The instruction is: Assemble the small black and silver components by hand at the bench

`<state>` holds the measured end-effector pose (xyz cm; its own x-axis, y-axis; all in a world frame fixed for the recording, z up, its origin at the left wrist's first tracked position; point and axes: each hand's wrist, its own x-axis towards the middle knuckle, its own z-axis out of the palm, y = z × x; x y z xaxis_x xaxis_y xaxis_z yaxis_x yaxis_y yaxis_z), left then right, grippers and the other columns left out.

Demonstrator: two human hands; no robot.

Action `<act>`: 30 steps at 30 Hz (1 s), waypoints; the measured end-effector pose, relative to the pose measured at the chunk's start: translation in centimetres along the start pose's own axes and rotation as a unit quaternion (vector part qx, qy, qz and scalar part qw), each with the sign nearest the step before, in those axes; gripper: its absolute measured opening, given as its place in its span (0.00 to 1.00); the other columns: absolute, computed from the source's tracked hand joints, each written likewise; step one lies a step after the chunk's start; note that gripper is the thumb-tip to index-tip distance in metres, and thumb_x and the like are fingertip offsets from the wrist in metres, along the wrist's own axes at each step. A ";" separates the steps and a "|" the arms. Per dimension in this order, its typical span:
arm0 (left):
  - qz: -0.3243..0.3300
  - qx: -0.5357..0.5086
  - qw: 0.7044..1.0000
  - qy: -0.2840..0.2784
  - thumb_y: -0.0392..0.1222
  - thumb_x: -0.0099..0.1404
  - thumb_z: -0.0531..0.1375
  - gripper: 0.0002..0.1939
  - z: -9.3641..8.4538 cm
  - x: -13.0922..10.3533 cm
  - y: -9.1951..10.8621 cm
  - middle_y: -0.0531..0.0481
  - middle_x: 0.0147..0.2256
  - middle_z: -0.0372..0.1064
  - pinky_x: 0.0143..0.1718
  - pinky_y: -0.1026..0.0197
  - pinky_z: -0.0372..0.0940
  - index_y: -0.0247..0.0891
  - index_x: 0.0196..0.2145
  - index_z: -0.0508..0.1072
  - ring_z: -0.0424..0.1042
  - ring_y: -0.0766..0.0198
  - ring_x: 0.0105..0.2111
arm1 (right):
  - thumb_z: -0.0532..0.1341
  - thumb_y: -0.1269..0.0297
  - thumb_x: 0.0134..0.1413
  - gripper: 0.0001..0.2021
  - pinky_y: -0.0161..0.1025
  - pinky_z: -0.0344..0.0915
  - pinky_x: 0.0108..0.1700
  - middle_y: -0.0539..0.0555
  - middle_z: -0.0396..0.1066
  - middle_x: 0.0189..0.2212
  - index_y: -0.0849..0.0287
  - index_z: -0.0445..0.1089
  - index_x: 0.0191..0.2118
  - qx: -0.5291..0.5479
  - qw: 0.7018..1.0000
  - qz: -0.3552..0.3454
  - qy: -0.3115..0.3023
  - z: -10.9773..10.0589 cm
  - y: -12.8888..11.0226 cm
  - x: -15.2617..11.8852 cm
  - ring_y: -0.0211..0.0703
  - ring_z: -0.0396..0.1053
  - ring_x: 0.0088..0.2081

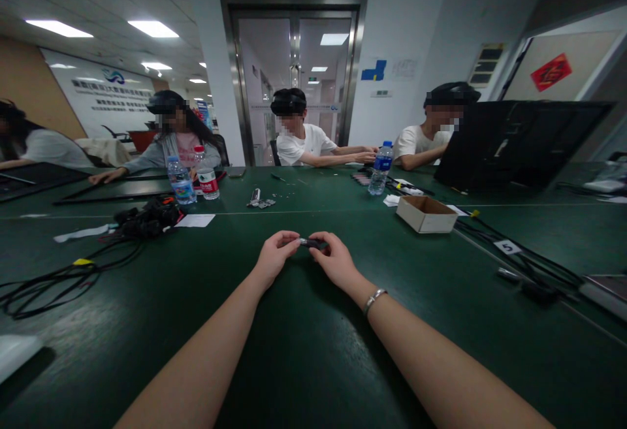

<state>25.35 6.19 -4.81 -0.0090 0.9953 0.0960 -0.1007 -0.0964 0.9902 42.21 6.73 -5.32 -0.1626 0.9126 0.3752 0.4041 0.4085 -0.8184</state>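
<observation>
A small dark object with a shiny silver end (pixel 309 243) is held just above the green table (pixel 313 357), between my two hands. The fingers of my left hand (pixel 275 256) pinch its silver end. My right hand (pixel 336 259), with a silver bracelet (pixel 375 300) on the wrist, grips its dark end. What exactly the object is cannot be made out.
An open cardboard box (pixel 426 215) stands right of my hands. Black cables (pixel 533 266) run along the right; more cables (pixel 59 285) lie left. Bottles (pixel 181 184) (pixel 381 171) stand farther back. A large black case (pixel 514 145) is at back right. Several people sit opposite.
</observation>
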 end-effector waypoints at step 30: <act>0.011 0.028 0.999 -0.015 0.43 0.52 0.66 0.15 -0.1 0.1 -0.2 0.44 0.38 0.73 0.45 0.55 0.64 0.36 0.37 0.75 0.71 0.59 0.40 | 0.60 0.69 0.48 0.12 0.36 0.65 0.34 0.51 0.66 0.38 0.57 0.69 0.41 0.004 1.000 0.001 -0.004 0.1 0.3 0.1 0.34 0.64 0.29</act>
<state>25.24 6.28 -4.97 0.0194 0.9927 0.1193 -0.0456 -0.1184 0.9919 42.27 6.91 -5.61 -0.1680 0.9136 0.3702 0.3966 0.4064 -0.8231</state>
